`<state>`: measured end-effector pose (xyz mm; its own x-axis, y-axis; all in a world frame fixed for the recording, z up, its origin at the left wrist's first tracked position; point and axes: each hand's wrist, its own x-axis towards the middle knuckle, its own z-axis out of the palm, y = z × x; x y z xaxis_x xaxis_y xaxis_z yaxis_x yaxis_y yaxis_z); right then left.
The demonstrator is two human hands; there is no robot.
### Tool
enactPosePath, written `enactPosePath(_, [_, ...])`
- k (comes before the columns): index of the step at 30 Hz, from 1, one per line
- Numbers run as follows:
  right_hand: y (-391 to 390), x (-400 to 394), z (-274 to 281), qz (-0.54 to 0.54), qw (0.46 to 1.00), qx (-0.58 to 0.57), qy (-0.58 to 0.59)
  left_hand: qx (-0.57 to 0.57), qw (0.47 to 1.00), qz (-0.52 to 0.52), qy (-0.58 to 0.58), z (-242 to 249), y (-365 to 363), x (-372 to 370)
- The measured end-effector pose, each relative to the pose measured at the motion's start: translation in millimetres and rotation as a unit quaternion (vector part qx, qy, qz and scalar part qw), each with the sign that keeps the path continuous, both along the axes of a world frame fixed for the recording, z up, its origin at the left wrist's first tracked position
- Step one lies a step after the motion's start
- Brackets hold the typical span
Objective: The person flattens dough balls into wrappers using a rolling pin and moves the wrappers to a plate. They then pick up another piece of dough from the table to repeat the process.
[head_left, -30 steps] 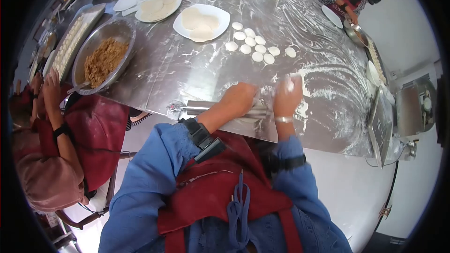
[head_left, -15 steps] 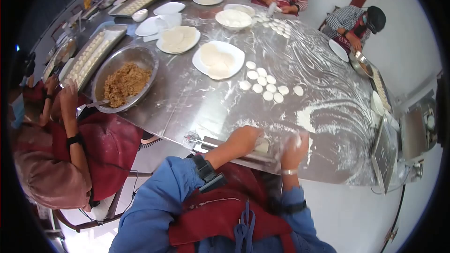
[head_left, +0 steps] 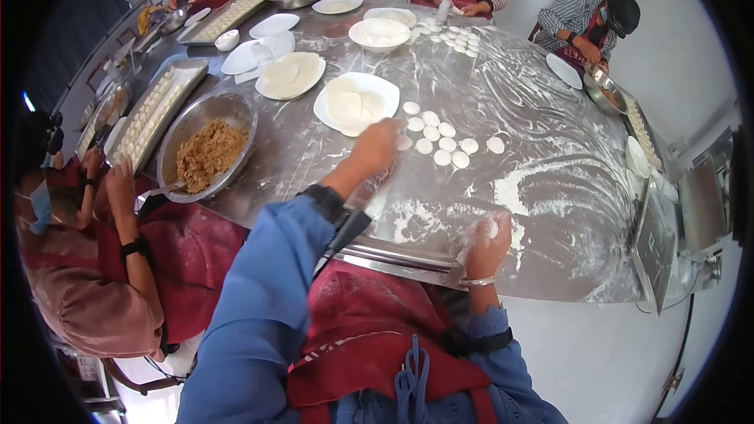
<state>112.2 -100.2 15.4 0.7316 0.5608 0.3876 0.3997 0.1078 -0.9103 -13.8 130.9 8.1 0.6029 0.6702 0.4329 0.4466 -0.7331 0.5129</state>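
My left hand (head_left: 374,149) reaches over the table between a white plate (head_left: 322,105) of flat dough wrappers (head_left: 345,102) and a group of small dough discs (head_left: 430,133). Its fingers are smeared by motion and partly hidden, so I cannot make out what they hold. Low at the right, my right hand (head_left: 488,250) is closed close above the floury tabletop, with a small white piece of dough (head_left: 493,228) showing at its fingers. Between my forearms, the metal rollers of a dough press (head_left: 397,254) lie along the table's near edge.
A steel bowl of brown filling (head_left: 208,153) stands at the left, beside a tray of dumplings (head_left: 161,106). Beyond are another plate of wrappers (head_left: 289,74) and a flour bowl (head_left: 379,34). Co-workers sit around the table; one person's arm (head_left: 129,220) is close on my left.
My left hand has moved forward from the rollers to beside the wrapper plate. The pale dough at the rollers no longer shows there. My right hand stays near the table edge.
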Motion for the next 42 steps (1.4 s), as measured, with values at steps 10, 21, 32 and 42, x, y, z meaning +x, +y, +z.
enactPosePath(10, [-5,0,-2,0.014,1.000,-0.011,0.020,-0.014,0.975,-0.080,0.208,-3,-74,-29])
enactPosePath(21, [-12,-3,9,0.021,0.999,-0.006,-0.030,-0.239,0.956,-0.167,0.019,-12,-115,-11])
enactPosePath(32, [59,31,-10,-0.013,0.988,-0.048,-0.144,-0.068,0.990,-0.095,0.083,-19,-124,19])
enactPosePath(42, [30,16,-7,-0.021,0.996,-0.039,-0.080,-0.172,0.974,-0.123,0.081,-10,-130,1])
